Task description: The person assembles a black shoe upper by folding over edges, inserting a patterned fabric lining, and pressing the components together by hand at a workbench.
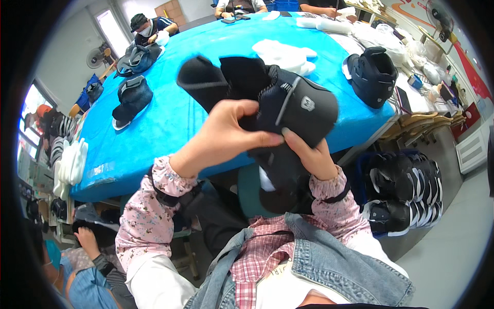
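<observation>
Above the near edge of the blue-covered table, both my hands hold a black padded boot [310, 110] with grey piping and a small shield emblem. It is tilted, and its dark padded flaps spread toward the upper left. My left hand [226, 135] is closed on its near side, thumb pointing right and fingers partly hidden behind the flaps. My right hand [314, 157] grips the lower right part, its thumb close to the left thumb. Below the hands hangs a dark part with a white patch; whether it belongs to the boot I cannot tell.
Similar black boots stand on the blue table [206, 44], one at right [371, 77], one at left [133, 100]. White foot-shaped pieces [283, 55] lie beyond my hands. A crate of black-and-white boots [404, 190] sits low at right. Co-workers sit at far left [149, 31] and lower left [87, 273].
</observation>
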Demonstrator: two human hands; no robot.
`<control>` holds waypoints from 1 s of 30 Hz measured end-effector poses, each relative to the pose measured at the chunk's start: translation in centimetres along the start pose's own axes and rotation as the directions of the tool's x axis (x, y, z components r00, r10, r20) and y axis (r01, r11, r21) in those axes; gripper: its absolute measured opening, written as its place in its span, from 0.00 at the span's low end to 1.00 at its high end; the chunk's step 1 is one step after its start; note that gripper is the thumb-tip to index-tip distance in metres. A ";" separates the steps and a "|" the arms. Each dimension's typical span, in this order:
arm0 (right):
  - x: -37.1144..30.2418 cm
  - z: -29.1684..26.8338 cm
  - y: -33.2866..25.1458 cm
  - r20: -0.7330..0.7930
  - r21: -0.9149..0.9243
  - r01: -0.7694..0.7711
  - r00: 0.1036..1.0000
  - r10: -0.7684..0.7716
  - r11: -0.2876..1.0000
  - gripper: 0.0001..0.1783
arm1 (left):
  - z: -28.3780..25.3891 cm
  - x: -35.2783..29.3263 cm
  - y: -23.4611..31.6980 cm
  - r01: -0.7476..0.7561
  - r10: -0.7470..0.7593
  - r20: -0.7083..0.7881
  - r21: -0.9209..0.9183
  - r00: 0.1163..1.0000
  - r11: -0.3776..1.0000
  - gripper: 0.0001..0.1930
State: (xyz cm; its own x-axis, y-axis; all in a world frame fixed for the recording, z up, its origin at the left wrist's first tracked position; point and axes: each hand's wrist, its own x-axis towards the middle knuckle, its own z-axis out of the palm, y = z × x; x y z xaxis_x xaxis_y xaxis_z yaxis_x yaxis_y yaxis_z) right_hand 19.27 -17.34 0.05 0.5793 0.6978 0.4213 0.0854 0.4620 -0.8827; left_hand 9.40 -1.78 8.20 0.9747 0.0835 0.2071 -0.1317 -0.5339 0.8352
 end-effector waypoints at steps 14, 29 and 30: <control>9.0 2.4 5.1 0.525 -0.691 0.632 0.772 -0.358 0.350 0.22 | -4.8 2.2 -10.9 -0.251 0.321 0.129 0.892 0.938 0.376 0.12; 11.8 3.4 9.2 0.550 -0.821 0.555 0.832 -0.078 0.136 0.24 | -10.6 3.2 -14.1 -0.013 -0.060 0.256 0.274 0.965 0.962 0.26; 11.8 3.5 9.1 0.526 -0.838 0.529 0.848 -0.059 0.132 0.24 | -10.6 3.2 -14.4 -0.013 -0.062 0.264 0.274 0.963 0.962 0.26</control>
State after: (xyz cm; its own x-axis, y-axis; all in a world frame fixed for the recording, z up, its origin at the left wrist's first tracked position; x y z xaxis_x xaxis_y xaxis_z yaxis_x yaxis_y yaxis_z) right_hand 24.06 -2.98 -2.32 0.0596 0.8530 0.5186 0.9973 -0.0286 -0.0677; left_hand 12.52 15.06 2.21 0.9940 -0.1087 0.0131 -0.0902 -0.7448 0.6611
